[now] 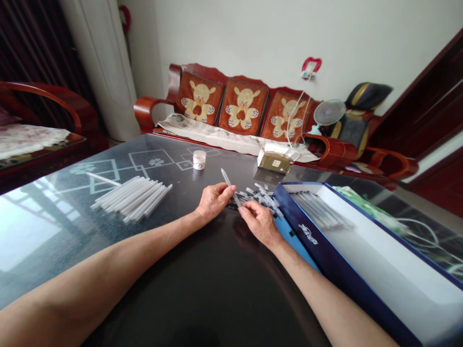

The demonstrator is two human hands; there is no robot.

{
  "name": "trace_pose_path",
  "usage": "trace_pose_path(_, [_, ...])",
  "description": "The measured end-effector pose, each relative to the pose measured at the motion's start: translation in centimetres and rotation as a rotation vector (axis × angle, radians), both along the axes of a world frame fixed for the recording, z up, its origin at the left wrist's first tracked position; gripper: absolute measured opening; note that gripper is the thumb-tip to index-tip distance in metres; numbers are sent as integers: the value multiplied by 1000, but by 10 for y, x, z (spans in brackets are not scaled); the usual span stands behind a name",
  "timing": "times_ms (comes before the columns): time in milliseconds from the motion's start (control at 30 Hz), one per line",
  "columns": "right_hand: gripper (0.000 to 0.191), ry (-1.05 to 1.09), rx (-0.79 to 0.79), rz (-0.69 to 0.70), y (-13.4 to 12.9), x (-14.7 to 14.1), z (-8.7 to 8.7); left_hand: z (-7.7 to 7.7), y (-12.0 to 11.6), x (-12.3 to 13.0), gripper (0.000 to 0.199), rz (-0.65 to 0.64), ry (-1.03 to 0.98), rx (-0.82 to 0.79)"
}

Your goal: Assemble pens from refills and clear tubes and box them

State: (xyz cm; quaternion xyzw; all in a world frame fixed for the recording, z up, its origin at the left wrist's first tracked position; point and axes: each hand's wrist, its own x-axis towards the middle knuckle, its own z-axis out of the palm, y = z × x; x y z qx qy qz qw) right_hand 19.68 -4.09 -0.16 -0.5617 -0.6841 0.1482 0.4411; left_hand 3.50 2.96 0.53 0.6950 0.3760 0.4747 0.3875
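Note:
A slim translucent white pen (pixel 225 176) slants between my two hands over the dark table. My left hand (pixel 213 200) is closed around its middle, with the thumb on top. The fingers of my right hand (pixel 258 219) pinch its lower end. Just behind my right hand lies a heap of small clear-and-black pieces that look like pen caps (pixel 264 195), partly hidden by the hand. To the left, several white pen barrels (pixel 133 197) lie side by side in a loose pile, with one apart from them at the back.
A long dark-blue box (pixel 307 236) with a white inside stands at the right, holding several pens (pixel 318 209) at its far end. A blue panel (pixel 296 243) lies beside it. Farther back are a small white tub (pixel 199 160) and a tissue box (pixel 274 162).

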Motion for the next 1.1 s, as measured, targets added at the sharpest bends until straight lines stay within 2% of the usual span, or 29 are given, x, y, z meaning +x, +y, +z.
trace_pose_path(100, [16,-95,83,90,-2,-3,1,3,0,6,36,-147,-239,-179])
trace_pose_path(167, [14,-126,106,148,-3,-4,2,6,-2,9,43,-208,-360,-299])
trace_pose_path(233, [13,-151,102,182,-4,-6,3,9,-3,11,55,-235,-406,-374])
trace_pose_path(300, [14,-166,104,155,-5,-6,3,11,-2,10,57,-207,-362,-364])
trace_pose_path(367, [17,-179,146,42,-4,-1,4,12,1,6,49,-114,-209,-254])
trace_pose_path(467, [16,-268,191,-192,1,18,10,10,2,-1,33,46,175,99])
trace_pose_path(533, [12,-397,116,-293,4,39,17,6,0,-4,32,67,421,344])
trace_pose_path(600, [9,-526,-2,-335,6,59,23,2,-4,-6,35,41,604,497])
trace_pose_path(667, [13,-599,-84,-338,7,75,26,-3,-8,-5,36,14,724,561])
trace_pose_path(767, [16,-636,-128,-331,7,85,23,-6,-11,-4,38,-10,789,599])
trace_pose_path(933, [12,-693,-135,-358,9,82,14,-8,-10,-4,38,-20,795,599])
trace_pose_path(1033, [9,-663,-170,-383,8,81,18,-8,-9,-4,37,-21,769,596])
trace_pose_path(1100, [8,-616,-128,-352,6,78,24,-9,-9,-4,35,-18,750,601])
